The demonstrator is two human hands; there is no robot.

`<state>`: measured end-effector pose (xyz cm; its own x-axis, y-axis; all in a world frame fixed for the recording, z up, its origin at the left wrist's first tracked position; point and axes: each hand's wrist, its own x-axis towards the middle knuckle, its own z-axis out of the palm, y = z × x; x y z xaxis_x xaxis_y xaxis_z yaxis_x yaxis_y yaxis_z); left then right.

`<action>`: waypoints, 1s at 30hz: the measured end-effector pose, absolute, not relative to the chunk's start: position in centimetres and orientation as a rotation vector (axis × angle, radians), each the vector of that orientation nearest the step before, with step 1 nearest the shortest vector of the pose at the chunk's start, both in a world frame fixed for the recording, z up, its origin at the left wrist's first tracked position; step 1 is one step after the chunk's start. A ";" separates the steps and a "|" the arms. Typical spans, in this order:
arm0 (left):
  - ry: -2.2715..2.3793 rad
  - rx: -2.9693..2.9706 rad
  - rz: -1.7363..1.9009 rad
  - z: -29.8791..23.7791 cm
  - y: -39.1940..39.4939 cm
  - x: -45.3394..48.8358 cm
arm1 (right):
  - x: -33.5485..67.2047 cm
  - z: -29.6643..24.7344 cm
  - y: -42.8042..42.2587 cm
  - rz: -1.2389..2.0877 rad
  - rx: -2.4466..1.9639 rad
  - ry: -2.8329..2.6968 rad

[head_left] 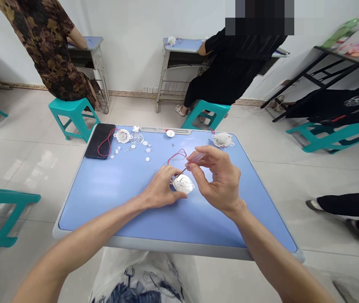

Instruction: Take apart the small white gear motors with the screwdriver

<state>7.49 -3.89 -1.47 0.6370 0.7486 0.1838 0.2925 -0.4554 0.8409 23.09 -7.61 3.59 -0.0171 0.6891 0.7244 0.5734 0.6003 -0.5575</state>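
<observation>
My left hand (163, 187) is closed around a white round plastic housing (184, 184) with small side tabs, holding it on the blue desk (129, 219). A thin red wire (177, 156) loops out behind the housing. In my right hand (219, 179) is a screwdriver (196, 158) with a clear pinkish handle, gripped between thumb and fingers. Its thin shaft slants down to the left, and the tip meets the housing's edge by my left fingertips. Whether the tip sits in a screw is too small to tell.
A black phone (96, 143), another wired housing (123, 135) and several small white parts lie at the back left. A third housing (223, 139) rests at the back right, a white cap (170, 133) between. Two people sit at desks ahead on green stools (72, 107).
</observation>
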 end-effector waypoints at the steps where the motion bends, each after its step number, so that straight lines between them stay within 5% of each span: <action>1: 0.815 2.030 0.702 -1.5 -3.9 7.5 | 23.1 3.7 -7.7 0.125 -1.046 -1.698; 30: 0.792 1.975 0.717 -1.6 -3.8 7.5 | 22.3 4.5 -6.9 0.385 -1.094 -1.527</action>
